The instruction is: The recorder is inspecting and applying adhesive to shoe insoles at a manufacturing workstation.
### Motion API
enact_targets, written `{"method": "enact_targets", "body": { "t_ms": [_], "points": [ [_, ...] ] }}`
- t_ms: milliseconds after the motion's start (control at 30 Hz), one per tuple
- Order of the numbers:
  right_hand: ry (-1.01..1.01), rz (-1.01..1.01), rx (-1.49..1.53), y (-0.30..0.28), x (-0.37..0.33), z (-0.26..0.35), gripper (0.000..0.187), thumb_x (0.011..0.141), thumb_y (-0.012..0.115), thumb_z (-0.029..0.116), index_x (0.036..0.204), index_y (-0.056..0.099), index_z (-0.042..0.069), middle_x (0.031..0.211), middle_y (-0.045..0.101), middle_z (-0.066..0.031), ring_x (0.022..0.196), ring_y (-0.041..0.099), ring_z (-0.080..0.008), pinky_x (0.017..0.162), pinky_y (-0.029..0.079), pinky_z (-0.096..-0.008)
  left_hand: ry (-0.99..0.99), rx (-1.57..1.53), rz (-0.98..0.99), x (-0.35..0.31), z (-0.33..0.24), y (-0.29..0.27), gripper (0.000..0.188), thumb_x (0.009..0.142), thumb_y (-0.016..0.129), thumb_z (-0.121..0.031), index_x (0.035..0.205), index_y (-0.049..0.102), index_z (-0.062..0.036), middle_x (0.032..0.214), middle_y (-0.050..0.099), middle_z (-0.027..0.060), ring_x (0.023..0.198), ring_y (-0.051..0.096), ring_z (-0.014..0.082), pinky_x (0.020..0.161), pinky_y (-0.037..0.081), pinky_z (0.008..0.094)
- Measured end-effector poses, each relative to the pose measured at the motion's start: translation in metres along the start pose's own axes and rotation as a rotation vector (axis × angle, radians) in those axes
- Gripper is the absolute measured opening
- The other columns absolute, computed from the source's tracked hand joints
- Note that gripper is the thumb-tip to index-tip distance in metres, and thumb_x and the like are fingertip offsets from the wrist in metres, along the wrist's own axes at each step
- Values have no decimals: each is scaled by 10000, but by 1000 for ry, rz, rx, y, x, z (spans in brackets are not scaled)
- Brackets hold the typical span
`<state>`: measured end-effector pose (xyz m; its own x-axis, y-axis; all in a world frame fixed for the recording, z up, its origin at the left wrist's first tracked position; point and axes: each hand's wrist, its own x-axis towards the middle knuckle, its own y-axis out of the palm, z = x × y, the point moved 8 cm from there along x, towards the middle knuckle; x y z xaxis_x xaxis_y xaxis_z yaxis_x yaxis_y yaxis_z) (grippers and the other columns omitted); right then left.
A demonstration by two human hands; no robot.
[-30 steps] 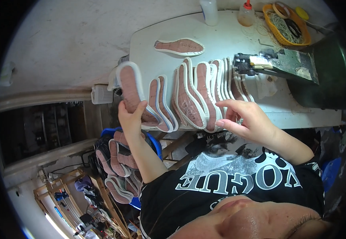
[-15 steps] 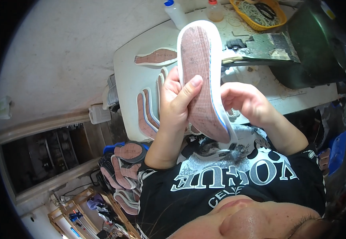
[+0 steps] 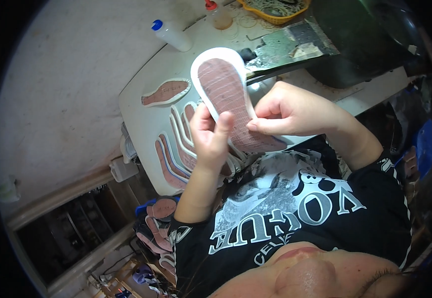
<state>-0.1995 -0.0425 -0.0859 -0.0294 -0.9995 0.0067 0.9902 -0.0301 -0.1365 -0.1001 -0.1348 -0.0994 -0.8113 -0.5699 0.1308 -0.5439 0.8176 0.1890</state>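
A shoe sole (image 3: 221, 89) with a reddish-brown ribbed face and a white rim is held up in front of me, above the white table (image 3: 135, 107). My left hand (image 3: 211, 136) grips its left edge, thumb on the brown face and fingers mostly hidden behind. At the right edge, near the sole's middle, my right hand (image 3: 295, 111) pinches the rim between thumb and fingers. One similar sole (image 3: 167, 92) lies flat on the table to the left. Nearer to me, several more soles (image 3: 168, 164) lie close together in a row, partly covered by my left forearm.
At the table's back stand a blue-capped white bottle (image 3: 173, 37) and a red-capped bottle (image 3: 220, 19). Beside them is a yellow basket (image 3: 277, 19) of cord-like loops. A dark green machine (image 3: 347, 54) occupies the right. More soles (image 3: 158, 226) are piled at lower left.
My right hand has closed on the sole's right edge; its fingers were looser beside it before. The sole has tipped and sits lower, and the view has shifted.
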Motion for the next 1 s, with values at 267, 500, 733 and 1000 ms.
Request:
{"method": "enact_targets", "body": {
  "t_ms": [267,500,733,1000],
  "points": [
    [53,159,432,25,5,-21,317,911,618,309,915,646,-7,767,606,26,685,510,-46,612,429,-234,-128,-6,-159,42,-18,-10,368,797,707,-70,1106,531,25,1022,626,81,897,613,151,827,480,283],
    [91,-39,565,31,1,-45,315,932,583,224,1126,618,-21,994,666,-51,908,587,-89,854,468,-271,-94,575,-159,80,15,-45,446,741,750,-321,995,631,25,1109,469,139,1033,479,237,929,383,344],
    [169,-143,665,16,-4,-64,306,916,608,209,1098,624,-36,976,667,-45,880,585,-71,813,472,-248,-148,411,-188,91,46,-44,428,757,714,-342,951,625,28,1060,507,164,1059,450,273,952,337,363],
    [301,-154,719,26,-17,-70,336,866,667,192,1082,611,-60,927,680,-127,765,659,-139,688,531,-247,-147,617,-214,102,35,-38,459,760,687,-365,975,629,36,1105,511,212,1100,432,334,974,328,411]
  ]
}}
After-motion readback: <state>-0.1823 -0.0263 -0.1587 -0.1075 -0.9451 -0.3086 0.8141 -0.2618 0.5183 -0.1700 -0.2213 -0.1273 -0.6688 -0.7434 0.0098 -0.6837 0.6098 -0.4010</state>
